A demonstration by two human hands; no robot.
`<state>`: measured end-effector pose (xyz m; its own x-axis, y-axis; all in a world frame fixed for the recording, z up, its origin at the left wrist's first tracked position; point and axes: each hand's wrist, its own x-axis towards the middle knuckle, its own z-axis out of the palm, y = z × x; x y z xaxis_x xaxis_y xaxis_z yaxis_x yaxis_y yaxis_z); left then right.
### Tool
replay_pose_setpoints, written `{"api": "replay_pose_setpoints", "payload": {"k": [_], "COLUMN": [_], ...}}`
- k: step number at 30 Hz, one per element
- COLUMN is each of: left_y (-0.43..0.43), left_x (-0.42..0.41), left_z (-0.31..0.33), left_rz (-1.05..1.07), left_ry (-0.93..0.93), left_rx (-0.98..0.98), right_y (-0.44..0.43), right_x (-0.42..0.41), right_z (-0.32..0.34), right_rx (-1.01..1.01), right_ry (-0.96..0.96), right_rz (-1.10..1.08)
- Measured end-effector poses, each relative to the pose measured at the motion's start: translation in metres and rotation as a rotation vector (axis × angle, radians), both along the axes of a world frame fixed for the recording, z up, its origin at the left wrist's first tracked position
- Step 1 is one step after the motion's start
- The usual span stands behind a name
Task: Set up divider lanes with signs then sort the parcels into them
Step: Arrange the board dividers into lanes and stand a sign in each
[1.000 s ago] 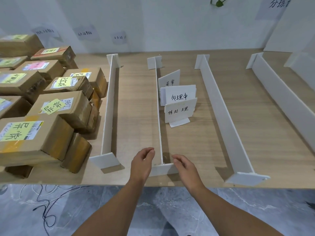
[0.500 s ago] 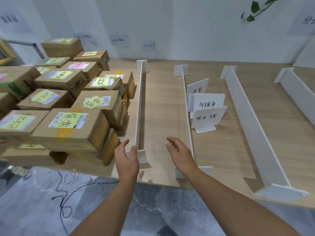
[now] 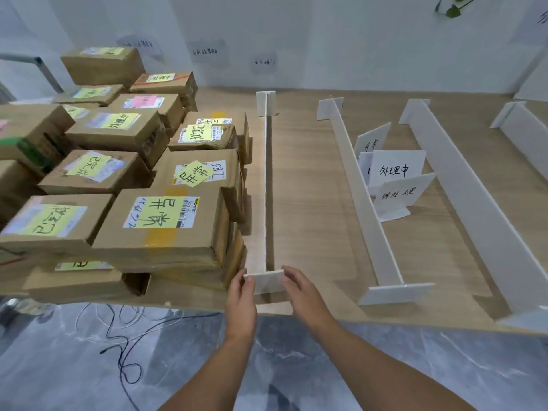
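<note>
Fingers (image 3: 248, 281) of the left hand (image 3: 241, 295) pinch the left edge of the divider's (image 3: 268, 188) near foot plate, thumb on its front. The right hand (image 3: 301, 289) has its fingers curled on the plate's right edge. A second ago both hands were at the foot of the second divider (image 3: 360, 191). Half a second ago they were reaching left, and now they have closed on this one.

This divider is a thin white board standing on edge. It runs straight away from the person across the wooden surface (image 3: 308, 203), with a small cross plate at each end. Its near plate stands right at the surface's front edge, above the grey floor (image 3: 296, 366).

On its left the board sits just beside the stacked parcels (image 3: 166, 221), brown boxes with yellow handwritten labels. I cannot tell whether it touches them. On its right, bare wood runs to the second divider.

Three white signs (image 3: 397, 170) with handwritten characters stand in the next lane, close to the second divider. The third divider (image 3: 462, 185) lies beyond them. A fourth divider (image 3: 525, 134) shows at the far right, partly cut off.
</note>
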<state>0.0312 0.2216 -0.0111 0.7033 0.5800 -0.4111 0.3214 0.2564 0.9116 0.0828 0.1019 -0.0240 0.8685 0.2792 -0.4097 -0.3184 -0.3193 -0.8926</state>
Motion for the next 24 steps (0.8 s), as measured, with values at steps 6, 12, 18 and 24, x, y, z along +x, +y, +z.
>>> {"api": "replay_pose_setpoints", "payload": {"k": [6,12,18,24], "left_y": [0.022,0.034,0.037,0.039], "left_x": [-0.020,-0.030,-0.036,-0.033], "left_z": [-0.003,-0.009,-0.011,-0.010], "left_rz": [-0.010,-0.029,-0.018,-0.056], "left_ry": [0.009,0.019,0.020,0.023], "left_rx": [0.037,0.061,0.067,0.089], "right_y": [0.027,0.039,0.046,0.040], "right_x": [-0.015,-0.025,-0.026,-0.032], "right_z": [0.003,0.002,-0.002,-0.002], "right_rx": [0.062,0.095,0.120,0.101], "right_ry": [0.025,0.030,0.039,0.029], "right_rz": [-0.013,-0.023,-0.020,-0.031]}}
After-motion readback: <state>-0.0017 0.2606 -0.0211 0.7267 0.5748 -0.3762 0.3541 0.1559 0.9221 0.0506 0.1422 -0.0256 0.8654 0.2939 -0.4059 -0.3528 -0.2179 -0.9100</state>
